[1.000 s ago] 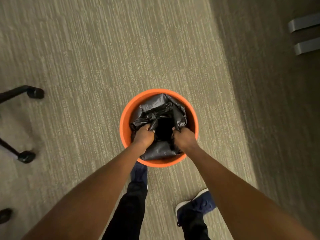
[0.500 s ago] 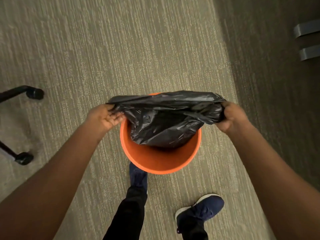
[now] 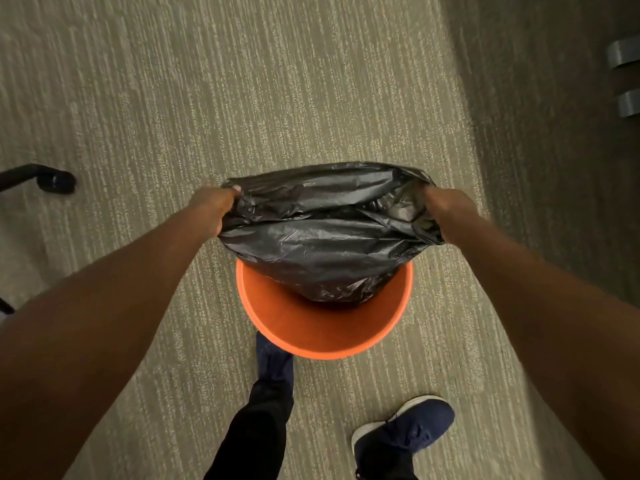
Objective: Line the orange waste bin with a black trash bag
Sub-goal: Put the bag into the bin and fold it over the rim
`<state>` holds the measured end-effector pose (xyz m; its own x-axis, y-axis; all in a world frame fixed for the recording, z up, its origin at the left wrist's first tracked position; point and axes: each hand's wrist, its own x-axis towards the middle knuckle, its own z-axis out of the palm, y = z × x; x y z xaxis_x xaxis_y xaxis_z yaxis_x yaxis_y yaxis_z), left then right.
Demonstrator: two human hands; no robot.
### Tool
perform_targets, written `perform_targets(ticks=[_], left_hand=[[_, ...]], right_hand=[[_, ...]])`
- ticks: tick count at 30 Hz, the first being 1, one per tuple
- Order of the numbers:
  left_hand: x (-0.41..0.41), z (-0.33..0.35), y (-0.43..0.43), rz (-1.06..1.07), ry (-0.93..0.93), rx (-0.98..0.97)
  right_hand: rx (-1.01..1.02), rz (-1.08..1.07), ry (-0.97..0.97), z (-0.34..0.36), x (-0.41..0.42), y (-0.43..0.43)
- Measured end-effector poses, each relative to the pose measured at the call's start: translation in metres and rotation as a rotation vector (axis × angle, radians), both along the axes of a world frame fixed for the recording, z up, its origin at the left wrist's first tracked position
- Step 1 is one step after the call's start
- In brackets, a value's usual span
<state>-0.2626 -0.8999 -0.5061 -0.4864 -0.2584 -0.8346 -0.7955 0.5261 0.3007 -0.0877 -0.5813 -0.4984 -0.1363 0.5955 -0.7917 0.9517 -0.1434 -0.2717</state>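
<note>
The orange waste bin (image 3: 322,337) stands on the carpet just ahead of my feet. A black trash bag (image 3: 325,244) hangs with its lower part down inside the bin, while its top edge is stretched wide above the far rim. My left hand (image 3: 213,207) grips the bag's left end and my right hand (image 3: 446,211) grips its right end. The far half of the bin's rim is hidden by the bag; the near inner wall shows bare orange.
Black chair legs with a caster (image 3: 55,181) reach in at the left edge. Two grey furniture feet (image 3: 625,77) sit at the far right on darker carpet. My dark blue shoes (image 3: 403,434) are right behind the bin.
Both hands came up out of the bin and pulled apart, stretching the bag's top edge wide above the rim. Since half a second ago they hold nearly the same spread.
</note>
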Motion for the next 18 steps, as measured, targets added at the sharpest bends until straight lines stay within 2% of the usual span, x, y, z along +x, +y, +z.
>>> perform_targets(ticks=[8,13,18], left_hand=[[0.043,-0.022,-0.046,-0.222,-0.382,-0.13],[0.068,-0.015,-0.067,-0.248,-0.379,-0.084],[0.093,-0.001,-0.081,-0.15,-0.291,0.056]], right_hand=[[-0.182,0.064,-0.165,-0.035,0.048,-0.007],[-0.271,-0.004,-0.118,-0.029,0.084,-0.017],[-0.369,-0.119,-0.045,-0.007,0.114,-0.028]])
